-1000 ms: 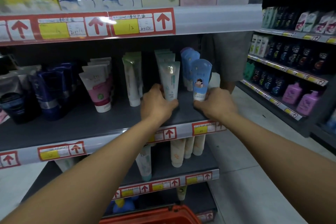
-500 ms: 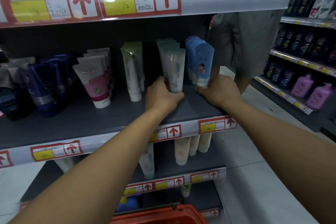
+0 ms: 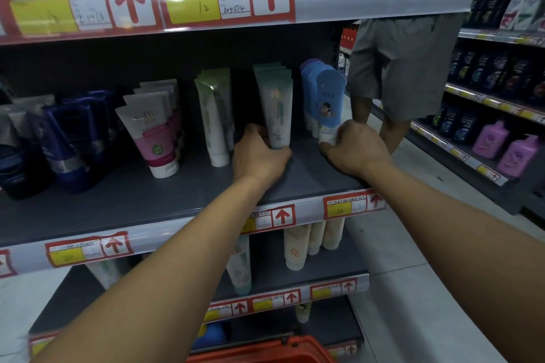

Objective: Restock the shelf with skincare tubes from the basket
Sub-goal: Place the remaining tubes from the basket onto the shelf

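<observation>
left hand (image 3: 259, 153) grips the teal tube (image 3: 275, 109), right hand (image 3: 355, 149) the blue tube (image 3: 327, 103) — caps hidden, basket (image 3: 265, 352) cut off.

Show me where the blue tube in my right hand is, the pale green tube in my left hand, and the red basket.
blue tube (image 3: 327, 97), head view, on its upper front face.
pale green tube (image 3: 277, 109), head view, mid front face.
red basket (image 3: 265, 352), head view, on its top rim.
</observation>
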Available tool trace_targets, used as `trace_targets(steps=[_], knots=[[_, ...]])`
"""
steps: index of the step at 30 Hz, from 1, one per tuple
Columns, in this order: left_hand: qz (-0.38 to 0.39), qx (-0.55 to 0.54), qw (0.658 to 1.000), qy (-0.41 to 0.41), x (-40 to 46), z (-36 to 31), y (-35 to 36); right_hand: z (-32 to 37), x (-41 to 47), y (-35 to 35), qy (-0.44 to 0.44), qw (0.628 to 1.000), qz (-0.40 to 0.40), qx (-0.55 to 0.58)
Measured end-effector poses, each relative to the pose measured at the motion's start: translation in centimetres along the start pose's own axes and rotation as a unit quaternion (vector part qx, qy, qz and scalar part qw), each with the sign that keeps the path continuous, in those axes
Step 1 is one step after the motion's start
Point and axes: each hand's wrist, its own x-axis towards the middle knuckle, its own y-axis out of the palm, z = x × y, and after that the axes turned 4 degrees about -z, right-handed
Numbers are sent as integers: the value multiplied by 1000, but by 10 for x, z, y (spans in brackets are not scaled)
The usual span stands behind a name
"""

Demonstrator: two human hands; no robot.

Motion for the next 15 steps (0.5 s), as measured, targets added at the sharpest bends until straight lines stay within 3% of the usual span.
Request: trace_targets(steps=[15], knots=[[3, -1, 1000, 1, -1, 1, -1, -1, 2, 2, -8, 1000, -9, 1]])
